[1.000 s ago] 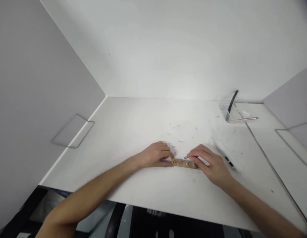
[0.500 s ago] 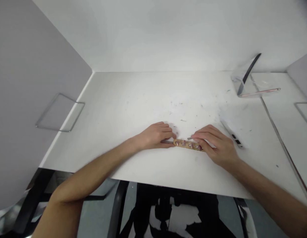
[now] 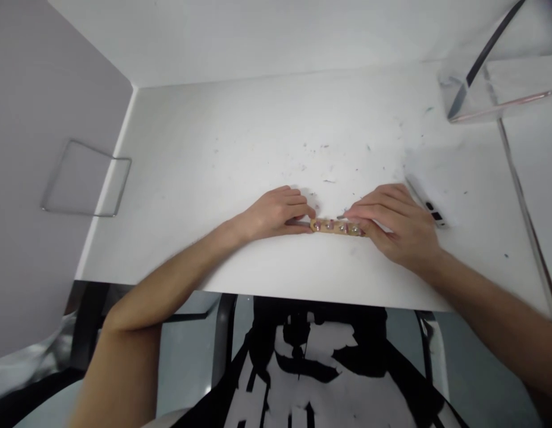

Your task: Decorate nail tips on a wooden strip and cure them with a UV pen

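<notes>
A narrow tan strip (image 3: 336, 227) studded with small shiny beads lies flat on the white table (image 3: 222, 148). My left hand (image 3: 276, 213) rests on the table with curled fingers pinching the strip's left end. My right hand (image 3: 394, 226) pinches the strip's right end, and a thin metal tip (image 3: 341, 216) pokes out from under its fingers towards the strip's middle. Both hands lie low on the table surface.
A white flat device (image 3: 425, 202) lies just right of my right hand. A clear plastic box (image 3: 490, 89) with a dark band and a pink stick stands at the back right. Partition walls flank the table; a wire loop (image 3: 86, 178) shows on the left wall.
The view has tilted downward, showing more of the table's front edge and my lap. Both hands keep their grip on the strip, with no visible shift on the table.
</notes>
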Motion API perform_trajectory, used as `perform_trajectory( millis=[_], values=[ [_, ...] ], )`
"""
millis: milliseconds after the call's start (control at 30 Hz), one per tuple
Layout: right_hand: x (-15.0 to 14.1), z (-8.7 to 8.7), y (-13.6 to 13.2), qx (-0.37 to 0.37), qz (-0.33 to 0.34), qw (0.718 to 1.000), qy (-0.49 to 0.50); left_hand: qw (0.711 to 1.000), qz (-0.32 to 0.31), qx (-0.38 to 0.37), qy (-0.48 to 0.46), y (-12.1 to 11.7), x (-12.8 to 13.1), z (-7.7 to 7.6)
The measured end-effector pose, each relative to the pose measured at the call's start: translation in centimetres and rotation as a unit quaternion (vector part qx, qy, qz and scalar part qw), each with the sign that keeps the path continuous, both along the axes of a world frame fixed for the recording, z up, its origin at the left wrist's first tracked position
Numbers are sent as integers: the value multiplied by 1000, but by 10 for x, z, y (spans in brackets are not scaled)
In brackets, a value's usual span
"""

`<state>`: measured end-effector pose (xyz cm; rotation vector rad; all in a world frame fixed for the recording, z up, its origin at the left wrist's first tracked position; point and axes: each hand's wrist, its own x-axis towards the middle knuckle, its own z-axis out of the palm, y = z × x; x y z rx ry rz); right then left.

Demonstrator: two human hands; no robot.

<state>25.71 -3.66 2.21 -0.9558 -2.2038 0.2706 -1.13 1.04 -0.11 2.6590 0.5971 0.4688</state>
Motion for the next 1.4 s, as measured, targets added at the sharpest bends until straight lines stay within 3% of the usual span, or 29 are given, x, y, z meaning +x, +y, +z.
perform_trajectory(
  millis=[367,867,1400],
  values=[
    [-2,-5,1,42,-30,999,-11,1000,-1,6,-20,2,2,-3],
    [-2,-6,2,57,-18,998,-21,999,-3,14,-33,3,1,-6],
    [1,-9,2,33,-6,999,-31,999,0,15,-36,3,3,-4]
  ],
)
